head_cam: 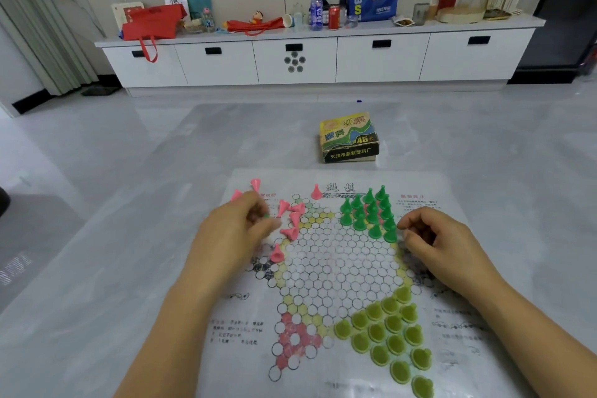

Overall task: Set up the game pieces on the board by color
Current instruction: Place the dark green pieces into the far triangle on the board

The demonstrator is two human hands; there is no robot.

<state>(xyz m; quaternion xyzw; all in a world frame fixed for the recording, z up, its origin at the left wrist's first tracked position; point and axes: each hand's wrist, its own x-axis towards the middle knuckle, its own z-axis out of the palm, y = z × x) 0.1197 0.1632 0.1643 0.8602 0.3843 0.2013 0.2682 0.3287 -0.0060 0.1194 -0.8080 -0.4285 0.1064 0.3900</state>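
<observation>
So you're roughly two-thirds done: dark green pieces (371, 213) stand in the board's (323, 268) far-right point and yellow-green pieces (387, 333) fill the near-right one. The pink pieces (292, 220) lie tipped at far left. Your left hand (235, 229) bunches its fingers there and your right hand (436, 236) curls beside the dark green; I cannot tell whether either pinches anything. The board lies on a glossy grey floor (97, 236), with the game box (349, 139) beyond and a white cabinet (323, 61) behind.

Left hand (239, 229) fingers (258, 215) bunched, right hand (436, 237) loosely curled, forearms forward

We cannot tell whether our curled left hand (232, 233) or right hand (442, 245) holds anything, and the bottom edge crops the board (323, 268).
</observation>
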